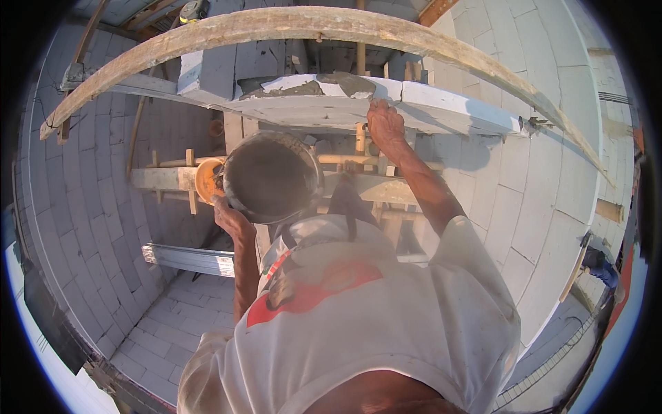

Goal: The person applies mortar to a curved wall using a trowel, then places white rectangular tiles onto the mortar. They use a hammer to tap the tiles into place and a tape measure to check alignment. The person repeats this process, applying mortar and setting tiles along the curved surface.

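Observation:
My left hand [233, 219] is closed at the near left edge of a round dark bucket [314, 162], which holds grey mortar [269, 176]. Against the bucket's left side is an orange bowl [205, 181]; whether my fingers also grip it I cannot tell. My right hand [386, 124] is raised to the near edge of a row of white blocks [289, 105], its fingers curled. What they hold, if anything, is hidden. Wet grey mortar [296, 90] lies in patches on top of the blocks, just left of that hand.
A long wooden beam [303, 24] crosses beyond the blocks. Below are wooden planks [162, 179] and a bundle of metal profiles [186, 259]. Block walls rise at left [89, 186] and right [545, 186]. A yellow-and-black tape measure [194, 11] sits at the far left.

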Tool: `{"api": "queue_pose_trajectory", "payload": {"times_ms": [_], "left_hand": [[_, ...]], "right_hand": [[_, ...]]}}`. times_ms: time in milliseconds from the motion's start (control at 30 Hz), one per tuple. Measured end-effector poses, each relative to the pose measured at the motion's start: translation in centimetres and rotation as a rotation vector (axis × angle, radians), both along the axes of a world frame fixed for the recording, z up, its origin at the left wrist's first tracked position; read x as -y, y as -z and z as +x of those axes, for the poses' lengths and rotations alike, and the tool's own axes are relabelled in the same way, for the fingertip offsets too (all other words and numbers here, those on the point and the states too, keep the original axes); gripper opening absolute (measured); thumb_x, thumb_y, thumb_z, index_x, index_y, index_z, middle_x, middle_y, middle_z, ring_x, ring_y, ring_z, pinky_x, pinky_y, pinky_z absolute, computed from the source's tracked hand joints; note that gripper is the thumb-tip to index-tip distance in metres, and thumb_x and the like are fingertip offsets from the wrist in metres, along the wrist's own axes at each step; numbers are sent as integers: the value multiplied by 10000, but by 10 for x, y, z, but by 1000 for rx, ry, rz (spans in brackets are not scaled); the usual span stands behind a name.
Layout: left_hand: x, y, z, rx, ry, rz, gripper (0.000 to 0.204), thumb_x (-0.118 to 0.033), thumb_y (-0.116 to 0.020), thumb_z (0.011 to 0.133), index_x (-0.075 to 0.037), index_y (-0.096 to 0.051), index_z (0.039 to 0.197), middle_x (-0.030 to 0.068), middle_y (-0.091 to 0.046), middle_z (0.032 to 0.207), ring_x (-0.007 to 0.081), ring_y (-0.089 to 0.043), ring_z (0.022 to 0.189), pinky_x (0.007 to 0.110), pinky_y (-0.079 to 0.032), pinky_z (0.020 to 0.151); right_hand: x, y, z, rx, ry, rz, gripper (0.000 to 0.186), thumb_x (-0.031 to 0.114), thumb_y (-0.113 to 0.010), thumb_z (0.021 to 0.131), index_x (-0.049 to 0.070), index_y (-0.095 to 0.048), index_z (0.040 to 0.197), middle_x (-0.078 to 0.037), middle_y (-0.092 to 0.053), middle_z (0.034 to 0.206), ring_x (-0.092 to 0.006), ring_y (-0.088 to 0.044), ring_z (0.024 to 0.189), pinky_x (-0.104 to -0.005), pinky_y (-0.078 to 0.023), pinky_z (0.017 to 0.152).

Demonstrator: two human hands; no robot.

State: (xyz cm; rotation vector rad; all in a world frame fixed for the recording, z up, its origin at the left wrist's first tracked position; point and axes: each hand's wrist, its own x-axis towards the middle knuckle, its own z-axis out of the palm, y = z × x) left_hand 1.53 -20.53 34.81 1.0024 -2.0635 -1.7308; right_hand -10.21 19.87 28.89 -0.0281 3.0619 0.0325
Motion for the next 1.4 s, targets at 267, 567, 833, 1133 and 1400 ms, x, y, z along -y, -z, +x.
{"api": "queue_pose_trajectory", "payload": {"times_ms": [267,567,833,1133,1400], "left_hand": [[-17,-34,-7,-4,-12,10,562,-452,-401,1117,46,-658,1076,64,-649,976,145,-580,844,313,-498,789],[-25,-41,-33,31,114,-103,547,-474,-474,1097,12,-614,889,-14,-481,760,113,-409,744,302,-349,683],[-42,-49,-46,-48,185,-130,586,-494,-481,1091,16,-600,828,9,-516,761,134,-440,761,332,-381,709],[-68,-40,-52,-116,150,-66,529,-430,-467,1107,25,-667,923,14,-555,771,131,-478,765,307,-421,725],[-54,-18,-23,10,51,68,520,-392,-420,1116,19,-651,896,38,-601,814,114,-504,710,287,-434,613]], "right_hand": [[-120,7,12,106,131,-84,303,246,-618,961,17,-672,1152,-244,-715,1025,-424,-721,930,-508,-594,791],[77,-51,52,259,-504,-403,252,165,-679,891,8,-661,1087,-214,-680,1017,-414,-725,837,-508,-591,755],[123,-34,66,292,-717,-261,130,49,-635,836,25,-755,883,-199,-695,892,-334,-751,794,-463,-600,682],[96,-67,44,894,-581,-605,306,230,-706,849,-27,-732,1012,-258,-727,914,-416,-728,862,-456,-580,790],[20,-14,103,939,81,-1157,567,417,-767,848,-18,-717,1208,-233,-736,1073,-249,-735,907,-378,-568,806]]}}
